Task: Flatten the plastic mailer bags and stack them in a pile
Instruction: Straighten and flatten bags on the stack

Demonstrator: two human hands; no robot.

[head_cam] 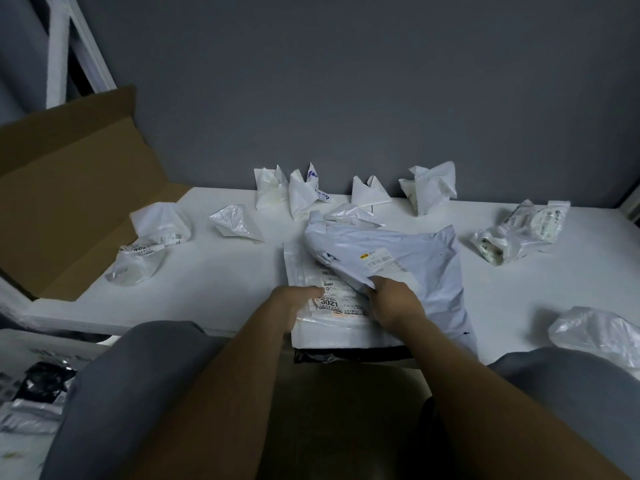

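Mailer bags are stacked at 6 o'clock on the white tabletop (pixel 225 271), right at its near edge. The top flattened one, a white bag (pixel 311 268) with a printed label, is pressed down by the left hand (pixel 294 301), whose fingers are laid fairly straight across the label. A larger grey bag (pixel 398 247) lies half over it towards 3 o'clock. Its near edge is pinched by the right hand (pixel 394 304), fingers curled around the plastic.

The white bag's long axis runs from 12 to 6 o'clock, with its label facing up. The grey bag seems to lie askew, its long axis running roughly from 10 to 4 o'clock. Its bunched, unflattened end points to 10 o'clock and its barcode label faces up.

Several risks can be judged from this. The pile is seated at the tabletop's near edge, so a hard sweep across the slick plastic could slide it off towards the lap. Air trapped in the grey bag could make it spring back if the bunched end is not smoothed. If it is left at its present angle, the stack would be made uneven.

More crumpled bags (pixel 235 223) are scattered from 9 through 12 to 4 o'clock, well apart from the pile. An open cardboard box (pixel 69 202) is seen at 9 o'clock.
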